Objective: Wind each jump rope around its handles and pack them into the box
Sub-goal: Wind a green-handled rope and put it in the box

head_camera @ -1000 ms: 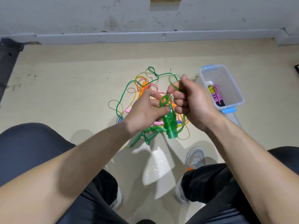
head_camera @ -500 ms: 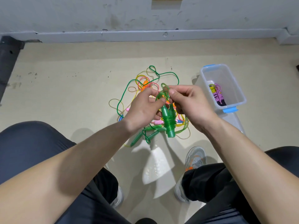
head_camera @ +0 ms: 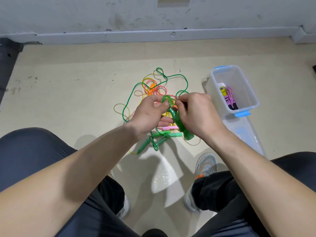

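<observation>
Between left hand (head_camera: 147, 115), right hand (head_camera: 196, 115): green rope (head_camera: 174, 116), gripped.

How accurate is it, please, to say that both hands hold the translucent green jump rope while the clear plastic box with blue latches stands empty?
Only the last part is wrong: the head view shows the clear plastic box with blue latches already holds a bundle wound in purple cord. The left hand and right hand do hold the translucent green jump rope.

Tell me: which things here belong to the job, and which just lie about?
Job: green rope gripped by left hand and right hand; tangled ropes on the floor; clear box; wound purple rope inside it.
Lying about: box lid; dark object at left.
</observation>
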`<state>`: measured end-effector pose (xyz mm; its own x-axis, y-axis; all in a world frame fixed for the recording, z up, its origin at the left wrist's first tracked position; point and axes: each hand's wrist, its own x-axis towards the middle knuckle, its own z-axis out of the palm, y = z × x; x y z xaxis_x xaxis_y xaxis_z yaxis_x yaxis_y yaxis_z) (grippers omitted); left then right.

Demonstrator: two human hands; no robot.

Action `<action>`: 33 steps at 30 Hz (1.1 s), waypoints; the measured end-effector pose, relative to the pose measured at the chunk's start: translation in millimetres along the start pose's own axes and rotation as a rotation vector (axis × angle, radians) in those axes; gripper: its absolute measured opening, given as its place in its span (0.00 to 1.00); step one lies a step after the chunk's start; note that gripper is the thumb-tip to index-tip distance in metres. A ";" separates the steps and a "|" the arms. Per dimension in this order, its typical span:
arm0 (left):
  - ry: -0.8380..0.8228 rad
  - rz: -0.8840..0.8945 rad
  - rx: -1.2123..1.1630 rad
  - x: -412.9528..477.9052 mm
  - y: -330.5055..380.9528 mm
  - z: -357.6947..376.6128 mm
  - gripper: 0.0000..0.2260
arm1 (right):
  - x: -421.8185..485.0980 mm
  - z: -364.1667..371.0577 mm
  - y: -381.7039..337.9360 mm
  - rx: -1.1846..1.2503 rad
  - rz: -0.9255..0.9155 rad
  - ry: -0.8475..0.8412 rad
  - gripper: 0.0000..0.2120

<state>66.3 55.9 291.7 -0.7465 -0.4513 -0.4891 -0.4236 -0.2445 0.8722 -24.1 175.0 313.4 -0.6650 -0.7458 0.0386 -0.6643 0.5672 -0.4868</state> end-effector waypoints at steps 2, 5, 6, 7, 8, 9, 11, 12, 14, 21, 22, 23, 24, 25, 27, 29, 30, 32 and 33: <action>-0.007 -0.016 -0.015 -0.4 0.4 0.9 0.02 | 0.8 1.2 0.7 -0.029 0.005 0.005 0.15; -0.033 -0.044 -0.034 0.2 2.3 1.2 0.08 | 0.2 1.7 0.1 -0.028 0.002 0.013 0.17; -0.045 -0.049 -0.039 0.4 2.9 1.1 0.09 | -0.1 1.5 -0.2 -0.044 -0.004 0.017 0.17; -0.055 -0.052 -0.041 0.4 3.4 1.2 0.10 | -0.1 1.5 0.0 -0.067 -0.011 0.017 0.16; -0.063 -0.053 -0.044 0.4 3.7 1.1 0.11 | -0.4 1.0 0.0 -0.083 -0.017 0.013 0.16; -0.068 -0.055 -0.050 0.5 4.1 1.1 0.11 | -0.7 0.8 -0.1 -0.090 -0.020 0.003 0.15; -0.066 -0.064 -0.075 -0.2 5.4 0.3 0.11 | -1.5 0.2 -0.1 -0.116 -0.039 -0.015 0.15; -0.064 -0.071 -0.094 -0.8 6.0 -0.3 0.12 | -1.8 -0.1 0.1 -0.130 -0.052 -0.017 0.16; -0.060 -0.087 -0.138 -2.2 7.6 -1.7 0.12 | -2.1 0.4 1.6 -0.136 -0.072 -0.021 0.17; -0.116 -0.156 -0.144 0.3 3.6 -4.8 0.12 | -0.3 6.0 6.1 -0.200 -0.081 -0.085 0.19; -0.124 -0.161 -0.142 0.5 3.3 -5.4 0.13 | 0.0 6.6 7.2 -0.203 -0.075 -0.082 0.19; -0.132 -0.165 -0.140 0.7 3.6 -6.4 0.13 | 0.4 6.9 8.2 -0.206 -0.069 -0.081 0.18; -0.135 -0.166 -0.138 1.4 3.8 -7.7 0.11 | 0.2 7.4 9.5 -0.203 -0.072 -0.079 0.17; -0.136 -0.166 -0.137 2.3 3.9 -9.0 0.08 | -0.1 7.9 10.3 -0.182 -0.077 -0.075 0.14; -0.137 -0.162 -0.124 3.7 4.7 -11.3 0.03 | -0.4 8.0 10.8 -0.105 -0.070 -0.075 0.08; -0.137 -0.138 -0.074 4.9 5.1 -12.4 0.01 | 0.7 7.4 11.5 -0.024 -0.052 -0.077 0.09; -0.132 -0.116 -0.042 5.5 4.9 -12.3 0.02 | 1.2 6.8 11.6 0.022 -0.025 -0.087 0.09; -0.119 -0.064 0.019 5.9 4.4 -10.8 0.04 | 1.9 6.0 11.6 0.135 0.061 -0.120 0.10; -0.110 -0.045 0.044 5.7 4.4 -9.9 0.03 | 1.9 6.3 11.6 0.191 0.097 -0.141 0.13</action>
<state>65.2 43.8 292.8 -0.7768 -0.3430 -0.5281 -0.4784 -0.2240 0.8491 -30.9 177.9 302.4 -0.6595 -0.7402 -0.1313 -0.5146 0.5718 -0.6389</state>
